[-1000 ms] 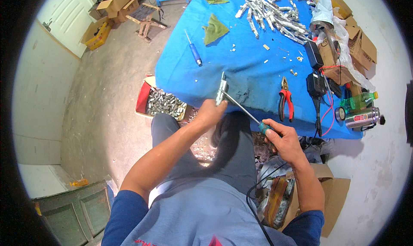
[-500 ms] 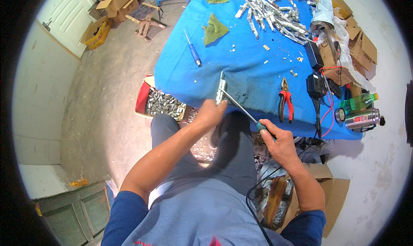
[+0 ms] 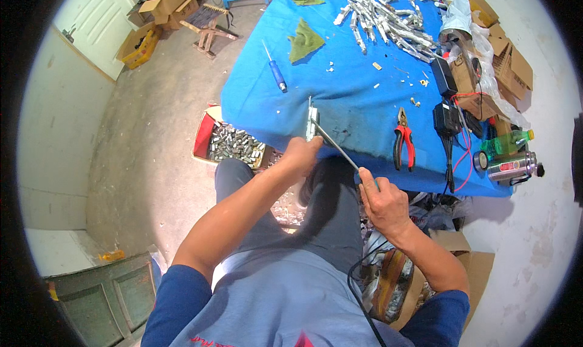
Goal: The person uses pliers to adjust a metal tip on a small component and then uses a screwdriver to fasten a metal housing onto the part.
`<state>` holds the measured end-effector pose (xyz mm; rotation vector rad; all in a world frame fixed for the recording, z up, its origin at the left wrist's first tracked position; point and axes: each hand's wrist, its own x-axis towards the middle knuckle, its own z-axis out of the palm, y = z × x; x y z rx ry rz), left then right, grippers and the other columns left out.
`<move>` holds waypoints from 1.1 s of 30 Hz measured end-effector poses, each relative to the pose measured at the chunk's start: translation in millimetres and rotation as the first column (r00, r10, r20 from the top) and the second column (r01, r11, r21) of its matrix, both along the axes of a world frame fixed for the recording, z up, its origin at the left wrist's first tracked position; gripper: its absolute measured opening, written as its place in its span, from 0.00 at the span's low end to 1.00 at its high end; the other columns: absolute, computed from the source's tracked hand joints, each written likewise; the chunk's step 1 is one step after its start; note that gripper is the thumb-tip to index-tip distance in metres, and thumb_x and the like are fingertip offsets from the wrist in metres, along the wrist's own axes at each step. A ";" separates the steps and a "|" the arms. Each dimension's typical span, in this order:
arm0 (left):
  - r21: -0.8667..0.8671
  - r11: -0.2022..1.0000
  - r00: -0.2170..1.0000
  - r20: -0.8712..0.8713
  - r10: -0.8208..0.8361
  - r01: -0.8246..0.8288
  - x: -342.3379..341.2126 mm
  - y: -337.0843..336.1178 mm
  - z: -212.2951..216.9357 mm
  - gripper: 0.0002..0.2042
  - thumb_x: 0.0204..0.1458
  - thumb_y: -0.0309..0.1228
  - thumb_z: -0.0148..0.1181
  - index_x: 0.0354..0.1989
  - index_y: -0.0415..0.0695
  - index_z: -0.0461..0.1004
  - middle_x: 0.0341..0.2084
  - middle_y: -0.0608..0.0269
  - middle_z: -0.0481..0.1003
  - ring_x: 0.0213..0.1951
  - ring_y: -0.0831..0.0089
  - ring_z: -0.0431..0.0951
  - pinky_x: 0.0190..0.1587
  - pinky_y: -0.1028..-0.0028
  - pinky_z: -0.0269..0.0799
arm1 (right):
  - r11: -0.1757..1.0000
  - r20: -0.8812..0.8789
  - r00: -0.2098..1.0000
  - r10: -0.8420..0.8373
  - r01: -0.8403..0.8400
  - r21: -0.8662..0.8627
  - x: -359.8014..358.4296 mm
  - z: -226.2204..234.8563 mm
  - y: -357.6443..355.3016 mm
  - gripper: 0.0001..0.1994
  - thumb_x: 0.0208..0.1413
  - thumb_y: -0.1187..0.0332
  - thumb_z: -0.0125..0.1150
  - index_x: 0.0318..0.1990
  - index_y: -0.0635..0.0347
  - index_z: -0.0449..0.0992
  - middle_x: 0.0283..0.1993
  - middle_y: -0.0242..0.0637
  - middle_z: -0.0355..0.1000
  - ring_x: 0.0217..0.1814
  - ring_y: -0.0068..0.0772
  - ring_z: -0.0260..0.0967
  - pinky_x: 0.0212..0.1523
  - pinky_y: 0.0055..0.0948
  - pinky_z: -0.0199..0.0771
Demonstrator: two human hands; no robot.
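The held piece (image 3: 313, 114) is at the near edge of the table (image 3: 364, 98), between a parts box (image 3: 203, 137) beside the table's left and pliers (image 3: 404, 148). Behind it, leftward, lies a loose screwdriver (image 3: 277, 75); farther back, rags (image 3: 305, 42) lie left of a heap (image 3: 388, 26). A flask (image 3: 510, 166) lies before a bottle (image 3: 507, 143) at the right edge.

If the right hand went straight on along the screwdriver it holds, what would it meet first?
Probably the silvery part in the left hand: the screwdriver in the right hand seems to have its tip against it, though depth is unclear.
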<state>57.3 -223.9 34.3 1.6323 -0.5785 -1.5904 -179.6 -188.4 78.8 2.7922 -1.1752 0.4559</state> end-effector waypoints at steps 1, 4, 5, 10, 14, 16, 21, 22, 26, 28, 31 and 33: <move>-0.001 1.000 1.000 0.004 0.006 -0.006 -1.0 1.0 1.6 0.22 0.59 0.42 0.54 0.14 0.50 0.58 0.09 0.71 0.55 0.11 0.78 0.52 0.15 0.71 0.44 | 1.000 -0.009 1.000 0.005 -0.005 -0.012 -0.3 -0.4 0.0 0.22 0.54 0.65 0.63 0.58 0.52 0.71 0.26 0.38 0.64 0.21 0.41 0.70 0.21 0.38 0.72; -0.008 1.000 0.999 0.035 0.010 -0.009 -1.3 0.1 -1.0 0.23 0.59 0.42 0.55 0.14 0.50 0.57 0.09 0.72 0.53 0.11 0.78 0.50 0.14 0.71 0.43 | 1.000 -0.001 1.000 -0.007 0.007 0.015 1.9 2.0 0.6 0.20 0.55 0.65 0.62 0.56 0.53 0.72 0.26 0.39 0.66 0.22 0.40 0.70 0.21 0.36 0.72; -0.004 1.000 0.999 0.034 0.009 -0.009 -0.8 -0.1 -2.8 0.23 0.59 0.42 0.54 0.14 0.51 0.56 0.09 0.73 0.53 0.10 0.78 0.50 0.14 0.71 0.43 | 0.999 0.007 1.000 -0.014 0.013 0.035 2.8 3.0 0.5 0.20 0.55 0.66 0.62 0.56 0.54 0.73 0.26 0.40 0.68 0.22 0.40 0.71 0.22 0.36 0.72; -0.015 0.999 0.999 0.011 0.043 -0.043 -2.8 1.4 -6.0 0.24 0.60 0.44 0.53 0.13 0.52 0.55 0.09 0.73 0.52 0.10 0.79 0.48 0.14 0.71 0.41 | 0.674 0.426 0.838 -0.341 -0.099 0.732 4.1 18.2 -23.8 0.16 0.58 0.67 0.59 0.53 0.58 0.75 0.28 0.47 0.75 0.26 0.41 0.74 0.27 0.32 0.71; 0.016 0.999 0.999 0.005 -0.051 0.051 4.0 4.7 -9.9 0.25 0.61 0.48 0.53 0.15 0.52 0.55 0.09 0.75 0.51 0.10 0.79 0.47 0.14 0.72 0.40 | 0.503 0.347 0.815 -0.465 -0.079 0.861 -10.1 29.4 -33.3 0.18 0.59 0.65 0.59 0.56 0.57 0.74 0.29 0.37 0.75 0.25 0.27 0.70 0.30 0.28 0.70; 0.009 0.996 0.995 -0.047 -0.086 0.086 5.1 9.9 -9.9 0.24 0.61 0.50 0.53 0.16 0.52 0.57 0.09 0.76 0.50 0.11 0.80 0.46 0.15 0.73 0.39 | 0.871 0.439 0.891 -0.114 -0.123 0.476 -23.2 18.9 -34.5 0.17 0.61 0.65 0.58 0.56 0.58 0.75 0.26 0.33 0.73 0.21 0.19 0.65 0.24 0.22 0.66; -0.023 0.991 0.913 -0.387 -0.132 0.134 14.9 24.8 -0.8 0.23 0.62 0.53 0.51 0.21 0.52 0.59 0.10 0.76 0.50 0.11 0.81 0.46 0.15 0.75 0.39 | 0.613 0.609 0.368 -0.703 -0.121 0.780 -25.5 48.9 -25.3 0.20 0.59 0.63 0.63 0.56 0.62 0.73 0.28 0.29 0.71 0.19 0.13 0.61 0.16 0.14 0.56; -0.019 0.987 0.881 -0.450 -0.149 0.158 16.2 28.7 0.0 0.23 0.62 0.54 0.50 0.21 0.52 0.59 0.10 0.76 0.50 0.11 0.81 0.46 0.15 0.76 0.38 | 0.568 0.585 0.349 -0.732 -0.163 0.807 -19.7 45.7 -25.4 0.19 0.58 0.63 0.63 0.55 0.62 0.73 0.28 0.29 0.71 0.19 0.13 0.61 0.15 0.13 0.56; -0.074 0.967 0.818 -0.520 -0.246 0.244 4.2 51.3 9.4 0.22 0.64 0.54 0.45 0.23 0.51 0.60 0.09 0.76 0.51 0.10 0.81 0.47 0.15 0.76 0.39 | 0.435 0.516 0.310 -0.798 -0.296 0.850 18.0 13.0 -27.1 0.15 0.55 0.64 0.66 0.46 0.63 0.74 0.28 0.28 0.70 0.20 0.14 0.63 0.14 0.15 0.57; -0.098 0.960 0.765 -0.586 -0.269 0.262 4.5 64.9 14.9 0.22 0.65 0.53 0.43 0.25 0.51 0.60 0.09 0.76 0.51 0.10 0.81 0.46 0.15 0.76 0.40 | 0.423 0.532 0.287 -0.796 -0.366 0.829 41.5 -8.6 -31.6 0.14 0.55 0.63 0.66 0.43 0.63 0.74 0.32 0.30 0.73 0.26 0.17 0.68 0.17 0.17 0.61; -0.110 0.952 0.641 -0.716 -0.276 0.287 6.6 82.8 13.3 0.21 0.66 0.53 0.41 0.26 0.50 0.61 0.08 0.76 0.51 0.10 0.82 0.47 0.14 0.78 0.42 | 0.379 0.581 0.227 -0.782 -0.567 0.731 71.4 -15.4 -33.1 0.15 0.58 0.65 0.62 0.47 0.64 0.70 0.41 0.43 0.76 0.34 0.25 0.74 0.17 0.17 0.65; -0.122 0.947 0.589 -0.757 -0.282 0.296 4.9 92.9 15.2 0.23 0.65 0.54 0.40 0.26 0.50 0.62 0.08 0.75 0.52 0.10 0.82 0.48 0.15 0.78 0.43 | 0.316 0.579 0.239 -0.780 -0.648 0.693 78.9 -17.3 -35.3 0.15 0.57 0.66 0.63 0.47 0.64 0.69 0.40 0.42 0.76 0.31 0.23 0.73 0.17 0.17 0.65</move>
